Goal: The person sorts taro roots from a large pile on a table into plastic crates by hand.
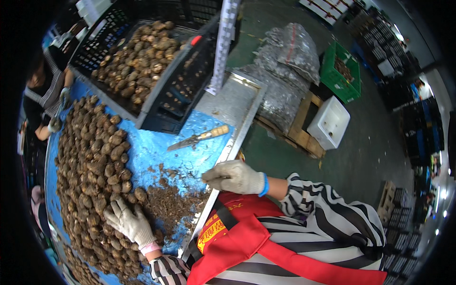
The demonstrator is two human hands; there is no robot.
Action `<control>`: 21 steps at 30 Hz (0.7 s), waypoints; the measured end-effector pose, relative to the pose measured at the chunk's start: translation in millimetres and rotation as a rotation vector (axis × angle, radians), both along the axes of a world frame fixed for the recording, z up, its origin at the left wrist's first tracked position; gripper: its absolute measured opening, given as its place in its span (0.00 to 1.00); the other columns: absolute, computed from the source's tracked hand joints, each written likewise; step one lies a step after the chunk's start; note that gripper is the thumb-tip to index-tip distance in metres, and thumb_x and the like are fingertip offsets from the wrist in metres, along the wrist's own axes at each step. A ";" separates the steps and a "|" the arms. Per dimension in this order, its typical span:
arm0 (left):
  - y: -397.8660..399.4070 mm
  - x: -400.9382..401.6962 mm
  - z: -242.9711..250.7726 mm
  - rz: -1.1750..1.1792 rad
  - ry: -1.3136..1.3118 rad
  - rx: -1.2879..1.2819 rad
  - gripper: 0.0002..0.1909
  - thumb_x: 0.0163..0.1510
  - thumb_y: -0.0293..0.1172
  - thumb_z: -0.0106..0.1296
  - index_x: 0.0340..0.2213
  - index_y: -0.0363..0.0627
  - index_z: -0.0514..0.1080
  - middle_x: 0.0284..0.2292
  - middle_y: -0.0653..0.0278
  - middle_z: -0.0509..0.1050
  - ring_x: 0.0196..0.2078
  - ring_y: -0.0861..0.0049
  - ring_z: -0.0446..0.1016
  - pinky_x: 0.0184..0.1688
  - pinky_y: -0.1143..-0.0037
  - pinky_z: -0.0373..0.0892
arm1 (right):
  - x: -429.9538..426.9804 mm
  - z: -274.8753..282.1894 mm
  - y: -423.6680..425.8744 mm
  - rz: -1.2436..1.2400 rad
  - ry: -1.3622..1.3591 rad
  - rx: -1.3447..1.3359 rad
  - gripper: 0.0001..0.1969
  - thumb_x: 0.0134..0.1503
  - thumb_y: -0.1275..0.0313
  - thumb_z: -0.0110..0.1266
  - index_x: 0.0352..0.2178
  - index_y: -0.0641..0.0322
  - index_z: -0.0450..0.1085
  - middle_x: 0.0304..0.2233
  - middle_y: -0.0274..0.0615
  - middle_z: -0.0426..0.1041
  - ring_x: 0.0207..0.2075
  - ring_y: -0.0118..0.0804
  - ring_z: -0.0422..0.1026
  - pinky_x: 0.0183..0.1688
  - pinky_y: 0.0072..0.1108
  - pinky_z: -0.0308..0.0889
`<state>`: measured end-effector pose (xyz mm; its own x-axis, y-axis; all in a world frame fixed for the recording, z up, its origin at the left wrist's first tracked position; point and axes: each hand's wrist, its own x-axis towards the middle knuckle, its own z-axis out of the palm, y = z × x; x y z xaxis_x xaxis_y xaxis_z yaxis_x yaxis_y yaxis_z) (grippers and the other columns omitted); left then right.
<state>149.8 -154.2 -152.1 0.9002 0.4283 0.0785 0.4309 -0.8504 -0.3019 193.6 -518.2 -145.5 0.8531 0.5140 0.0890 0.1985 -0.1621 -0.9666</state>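
Note:
My left hand (130,222), in a white knit glove, rests with spread fingers on a long heap of brown taro-like corms (96,167). My right hand (235,177), gloved too, is raised over the metal edge of the table with its fingers curled together; whether something small is between them cannot be told. Beyond it a knife with a worn, light-coloured handle (199,138) lies on the blue plastic sheet (142,146). Dark root scraps and soil (174,205) are spread between my hands.
A black plastic crate (142,115) of corms stands on the table. Another person (48,92) in gloves works across the heap. Stacked mesh sacks (278,74), a green crate (351,91), a white box (329,123) and a wooden pallet (302,133) are on the floor beyond.

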 end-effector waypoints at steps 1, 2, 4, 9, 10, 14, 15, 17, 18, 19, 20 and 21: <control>-2.7 1.9 3.5 0.035 0.048 0.004 0.34 0.55 0.48 0.55 0.61 0.54 0.62 0.66 0.70 0.55 0.71 0.58 0.39 0.71 0.59 0.36 | -11.4 -4.3 -17.0 -0.057 0.006 -0.005 0.13 0.54 0.75 0.55 0.42 0.64 0.76 0.37 0.47 0.78 0.38 0.37 0.77 0.44 0.26 0.72; -4.5 3.1 6.3 0.039 0.076 0.012 0.33 0.56 0.48 0.54 0.61 0.55 0.63 0.66 0.70 0.55 0.71 0.58 0.39 0.71 0.59 0.36 | -23.8 -15.7 -35.2 -0.133 0.113 -0.007 0.11 0.55 0.74 0.55 0.40 0.64 0.76 0.35 0.46 0.78 0.36 0.37 0.77 0.43 0.26 0.73; -6.6 1.5 11.7 0.024 0.109 0.032 0.31 0.57 0.48 0.52 0.60 0.55 0.64 0.65 0.71 0.56 0.71 0.57 0.39 0.71 0.60 0.37 | -37.8 -40.7 -73.5 -0.238 0.082 -0.174 0.11 0.55 0.74 0.54 0.40 0.60 0.77 0.36 0.45 0.79 0.35 0.36 0.78 0.42 0.26 0.73; -2.8 5.3 -0.8 0.069 0.077 0.054 0.24 0.59 0.46 0.52 0.50 0.44 0.73 0.63 0.59 0.60 0.71 0.61 0.39 0.71 0.60 0.40 | -63.8 -101.9 -183.8 -0.782 0.377 -0.432 0.15 0.54 0.72 0.49 0.41 0.63 0.76 0.35 0.50 0.78 0.37 0.43 0.77 0.44 0.25 0.70; -10.2 9.0 5.6 0.073 0.084 -0.010 0.22 0.59 0.46 0.53 0.47 0.41 0.75 0.63 0.56 0.60 0.71 0.61 0.39 0.71 0.60 0.41 | -73.4 -124.9 -211.8 -0.821 0.340 -0.523 0.15 0.55 0.71 0.50 0.41 0.65 0.76 0.33 0.51 0.78 0.36 0.43 0.77 0.42 0.25 0.70; -13.9 14.2 1.9 0.202 -0.018 -0.097 0.20 0.56 0.38 0.58 0.46 0.36 0.76 0.55 0.47 0.70 0.67 0.57 0.53 0.67 0.64 0.54 | -101.1 -162.8 -255.5 -0.955 0.786 -0.569 0.11 0.54 0.70 0.51 0.34 0.65 0.77 0.31 0.50 0.78 0.33 0.45 0.77 0.38 0.29 0.69; -2.7 12.4 3.3 0.308 -0.024 -0.276 0.20 0.55 0.35 0.59 0.47 0.36 0.75 0.54 0.47 0.70 0.64 0.56 0.58 0.65 0.65 0.58 | -109.9 -169.6 -252.3 -0.926 0.742 -0.574 0.11 0.54 0.70 0.51 0.33 0.65 0.76 0.30 0.50 0.78 0.33 0.45 0.77 0.37 0.29 0.69; -33.3 6.7 21.8 0.346 -0.038 -0.259 0.23 0.53 0.27 0.59 0.51 0.35 0.72 0.57 0.48 0.68 0.60 0.57 0.65 0.61 0.66 0.64 | -115.8 -178.5 -242.2 -0.854 0.616 -0.557 0.11 0.55 0.71 0.50 0.33 0.66 0.76 0.30 0.50 0.78 0.32 0.42 0.76 0.36 0.28 0.69; -51.2 1.0 32.6 0.274 -0.029 -0.283 0.25 0.53 0.24 0.57 0.53 0.35 0.69 0.57 0.48 0.67 0.60 0.58 0.65 0.61 0.66 0.63 | -114.9 -178.4 -235.9 -0.822 0.541 -0.533 0.11 0.56 0.72 0.49 0.35 0.67 0.76 0.31 0.49 0.78 0.33 0.39 0.76 0.36 0.26 0.70; -38.9 -7.1 21.1 0.122 -0.166 -0.346 0.26 0.53 0.21 0.52 0.55 0.35 0.67 0.56 0.49 0.68 0.60 0.59 0.65 0.62 0.67 0.62 | -99.0 -160.1 -220.0 -0.932 0.668 -0.388 0.12 0.57 0.73 0.49 0.37 0.67 0.77 0.34 0.49 0.78 0.33 0.36 0.76 0.35 0.25 0.70; -25.3 -17.6 10.4 -0.041 -0.286 -0.415 0.26 0.54 0.18 0.48 0.56 0.34 0.65 0.56 0.50 0.68 0.59 0.60 0.65 0.62 0.68 0.61 | -85.5 -153.1 -216.9 -0.922 0.557 -0.318 0.12 0.58 0.73 0.49 0.39 0.67 0.76 0.36 0.46 0.78 0.34 0.34 0.76 0.36 0.24 0.70; -20.9 -24.5 9.4 -0.207 -0.382 -0.466 0.27 0.54 0.14 0.43 0.57 0.34 0.63 0.55 0.51 0.68 0.59 0.61 0.65 0.63 0.68 0.60 | -63.7 -139.8 -209.8 -0.890 0.454 -0.232 0.12 0.59 0.74 0.50 0.41 0.67 0.76 0.38 0.44 0.78 0.35 0.32 0.76 0.37 0.23 0.71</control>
